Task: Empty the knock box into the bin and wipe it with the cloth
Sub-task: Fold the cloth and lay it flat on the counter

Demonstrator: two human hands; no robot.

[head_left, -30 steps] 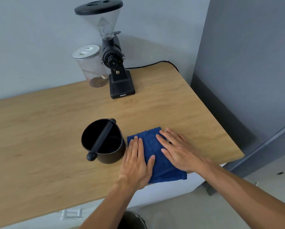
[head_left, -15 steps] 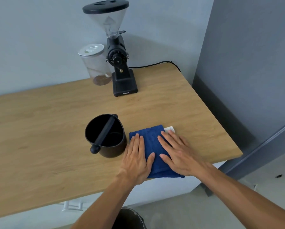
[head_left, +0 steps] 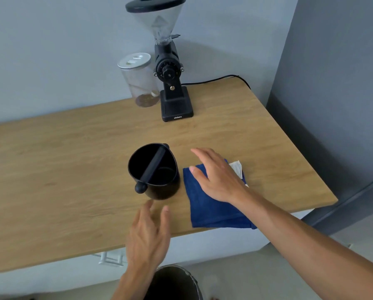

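Hovering: L hand spread nr knock box; R hand spread over cloth.

A black knock box with a bar across its mouth stands upright near the front edge of the wooden counter. Just beside it, toward the right edge, lies a folded blue cloth. The right hand, fingers spread, is over the cloth. The left hand, also spread, is at the front edge, just short of the knock box. A coffee grinder and a lidded jar stand at the back edge. A dark bin sits on the floor below.
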